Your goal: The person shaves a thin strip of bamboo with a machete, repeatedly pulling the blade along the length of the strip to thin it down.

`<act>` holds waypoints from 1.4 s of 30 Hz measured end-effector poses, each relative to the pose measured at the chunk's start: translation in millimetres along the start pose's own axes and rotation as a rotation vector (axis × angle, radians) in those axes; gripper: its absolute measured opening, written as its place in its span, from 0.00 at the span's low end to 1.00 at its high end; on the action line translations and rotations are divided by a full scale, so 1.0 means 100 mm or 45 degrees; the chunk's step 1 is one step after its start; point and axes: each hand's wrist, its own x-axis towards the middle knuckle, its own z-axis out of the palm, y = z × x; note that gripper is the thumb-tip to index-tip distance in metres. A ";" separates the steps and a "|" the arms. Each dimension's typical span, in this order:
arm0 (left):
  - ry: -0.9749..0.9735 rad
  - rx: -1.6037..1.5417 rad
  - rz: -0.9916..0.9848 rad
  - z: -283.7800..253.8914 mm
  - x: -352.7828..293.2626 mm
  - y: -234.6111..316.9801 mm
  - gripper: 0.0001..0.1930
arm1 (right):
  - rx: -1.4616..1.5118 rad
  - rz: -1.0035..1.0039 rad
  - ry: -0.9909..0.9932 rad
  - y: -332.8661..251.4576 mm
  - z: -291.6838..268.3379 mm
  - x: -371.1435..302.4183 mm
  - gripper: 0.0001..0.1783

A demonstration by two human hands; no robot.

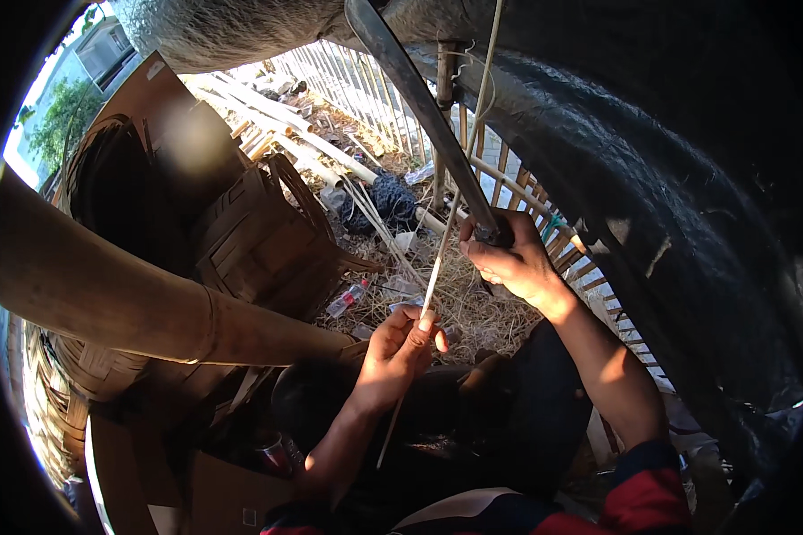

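My right hand (pixel 516 260) is wrapped round the handle of a machete (pixel 424 111). Its long dark blade slants up and to the left toward the top edge. A thin pale bamboo strip (pixel 433 283) is pinched between the thumb and fingers of my left hand (pixel 401 354), lower and to the left. One end of the strip hangs below that hand over my dark-clothed lap. Its other part rises past the right hand, crosses the blade, and runs to the top of the picture. Whether strip and blade touch at the crossing cannot be told.
A thick bamboo pole (pixel 143 303) juts in from the left. Behind it stand woven baskets (pixel 107 183) and cardboard. Shavings (pixel 482 316), a plastic bottle (pixel 348 297) and bamboo poles (pixel 330 159) lie on the ground. Black sheeting (pixel 678 196) and a slatted fence (pixel 500 169) line the right.
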 end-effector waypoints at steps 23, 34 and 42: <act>0.202 -0.167 -0.056 0.05 -0.11 0.13 0.12 | -1.182 -0.576 -0.247 0.04 0.25 -0.14 0.15; 0.240 -0.261 -0.161 -0.01 -0.14 0.04 0.08 | -1.398 -0.812 -0.149 0.11 0.23 -0.13 0.17; 0.309 -0.121 -0.150 0.07 -0.17 0.13 0.12 | -1.374 -0.735 -0.192 0.15 0.22 -0.11 0.16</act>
